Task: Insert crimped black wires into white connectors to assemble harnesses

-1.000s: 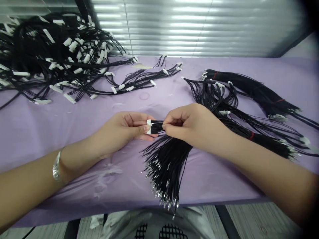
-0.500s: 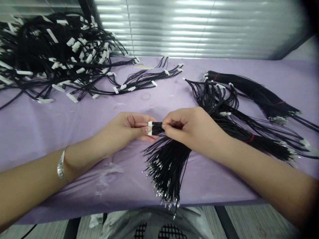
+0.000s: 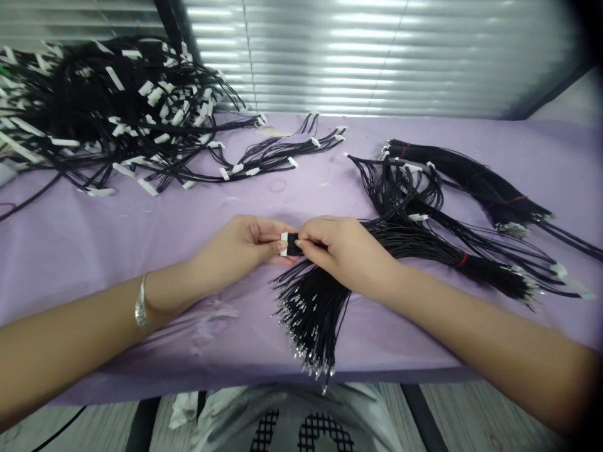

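Between the thumb and fingers of my left hand (image 3: 257,242) is a small white connector (image 3: 284,244), held near the middle of the table. Short black wires (image 3: 293,244) run out of its right side toward my right hand (image 3: 336,251). My right thumb and forefinger pinch wire close to the connector; the tips hide exactly how many strands. Below my right hand a fanned bundle of black wires (image 3: 311,314) with bare silvery terminals spreads toward the table's front edge.
A big tangled heap of black cables with white connectors (image 3: 108,113) lies at the back left. On the right are a red-tied wire bundle (image 3: 461,166) and loose cables (image 3: 490,235). A purple cloth (image 3: 179,238) covers the table; blinds (image 3: 301,56) stand behind.
My right hand has moved left, closer to the white connector, so less wire shows between the hands. My left hand keeps its hold. The whole view has shifted slightly.
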### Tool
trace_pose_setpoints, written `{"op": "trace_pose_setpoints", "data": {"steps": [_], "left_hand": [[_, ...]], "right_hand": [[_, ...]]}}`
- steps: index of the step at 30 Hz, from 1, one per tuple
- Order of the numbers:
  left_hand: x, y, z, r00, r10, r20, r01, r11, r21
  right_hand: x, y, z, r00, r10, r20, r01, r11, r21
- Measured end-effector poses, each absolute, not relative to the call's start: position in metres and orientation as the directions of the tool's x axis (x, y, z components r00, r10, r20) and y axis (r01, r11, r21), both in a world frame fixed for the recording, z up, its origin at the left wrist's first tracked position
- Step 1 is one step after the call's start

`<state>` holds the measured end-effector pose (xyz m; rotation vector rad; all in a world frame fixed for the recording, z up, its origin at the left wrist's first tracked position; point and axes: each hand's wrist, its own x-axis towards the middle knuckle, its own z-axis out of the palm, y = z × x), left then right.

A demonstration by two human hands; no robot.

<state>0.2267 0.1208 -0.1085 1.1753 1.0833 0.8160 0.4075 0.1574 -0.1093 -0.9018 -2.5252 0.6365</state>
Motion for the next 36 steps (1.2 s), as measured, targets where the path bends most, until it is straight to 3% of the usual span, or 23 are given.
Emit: {"op": "trace_pose_setpoints", "data": {"steps": [3,6,8,11,14,22,25,28,30,33,36], "left_hand": [[0.227,0.121,-0.108,0.319,0.922,-0.220,-0.014,0.237,0.971],[0.225,0.124,-0.107,0.236,0.950,-0.206,-0.158,0.247,0.956],[0.223,0.127,-0.108,0.167,0.957,-0.237,-0.271,0.275,0.922],[0.220,0.130,-0.109,0.143,0.940,-0.309,-0.375,0.340,0.862],[0.219,0.132,-0.109,0.140,0.935,-0.327,-0.396,0.356,0.847],[0.219,0.131,-0.111,0.161,0.937,-0.310,-0.374,0.349,0.860],[0.218,0.131,-0.113,0.162,0.944,-0.286,-0.350,0.326,0.878],[0.219,0.131,-0.114,0.177,0.947,-0.269,-0.340,0.315,0.886],[0.219,0.130,-0.114,0.189,0.944,-0.270,-0.331,0.320,0.888],[0.218,0.130,-0.114,0.185,0.942,-0.281,-0.295,0.326,0.898],[0.218,0.131,-0.114,0.197,0.944,-0.265,-0.281,0.313,0.907]], "right_hand": [[0.409,0.156,-0.103,-0.721,0.658,0.217,0.544,0.732,-0.411],[0.415,0.154,-0.093,-0.693,0.591,0.414,0.552,0.804,-0.224],[0.419,0.153,-0.090,-0.708,0.532,0.466,0.509,0.840,-0.185],[0.421,0.153,-0.097,-0.803,0.516,0.296,0.475,0.856,-0.204],[0.418,0.155,-0.108,-0.792,0.590,0.161,0.549,0.802,-0.235],[0.426,0.164,-0.093,-0.841,0.535,-0.085,0.502,0.710,-0.494],[0.426,0.159,-0.089,-0.847,0.527,-0.075,0.509,0.760,-0.404],[0.423,0.156,-0.087,-0.790,0.608,-0.076,0.592,0.727,-0.348],[0.421,0.157,-0.086,-0.721,0.690,-0.064,0.640,0.629,-0.441],[0.419,0.161,-0.088,-0.668,0.743,0.042,0.581,0.556,-0.594],[0.417,0.161,-0.093,-0.642,0.753,0.144,0.537,0.576,-0.616]]}}
